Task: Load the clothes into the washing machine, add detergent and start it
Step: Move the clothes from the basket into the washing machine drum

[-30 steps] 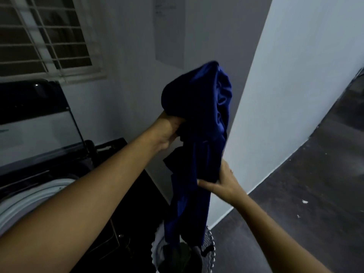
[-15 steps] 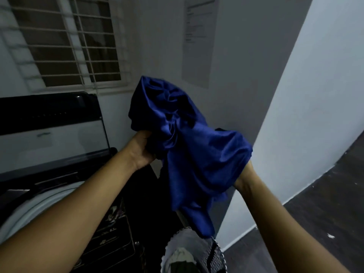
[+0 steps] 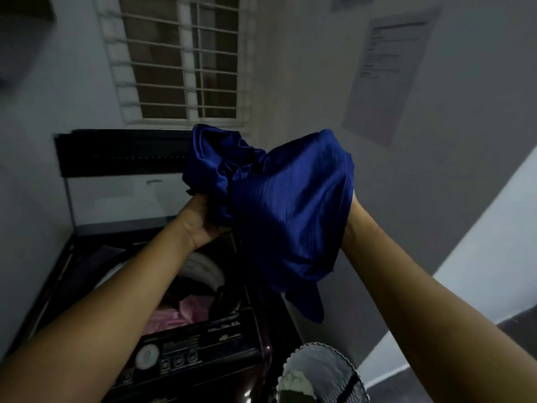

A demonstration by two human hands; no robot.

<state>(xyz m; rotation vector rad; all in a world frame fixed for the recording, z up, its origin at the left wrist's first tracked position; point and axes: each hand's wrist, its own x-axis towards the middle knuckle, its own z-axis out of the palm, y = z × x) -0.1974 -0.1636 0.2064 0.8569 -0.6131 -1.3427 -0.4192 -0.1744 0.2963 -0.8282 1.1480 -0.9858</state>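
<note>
A shiny blue garment (image 3: pixel 279 205) is bunched in the air above the right side of the top-loading washing machine (image 3: pixel 203 344). My left hand (image 3: pixel 200 219) grips its left part from below. My right hand (image 3: pixel 353 212) is mostly covered by the cloth, so only its wrist shows. The machine's lid (image 3: pixel 116 181) stands open at the back. Pink clothes (image 3: pixel 171 315) lie in the drum. The control panel runs along the machine's front edge.
A white laundry basket (image 3: pixel 319 370) with clothes in it stands on the floor right of the machine. A barred window (image 3: pixel 186 59) is behind. A paper notice (image 3: pixel 389 74) hangs on the grey wall. A white wall rises at the right.
Both hands have carried the blue garment left from over the basket toward the machine's opening. The cloth is gathered higher and my view has turned to the machine.
</note>
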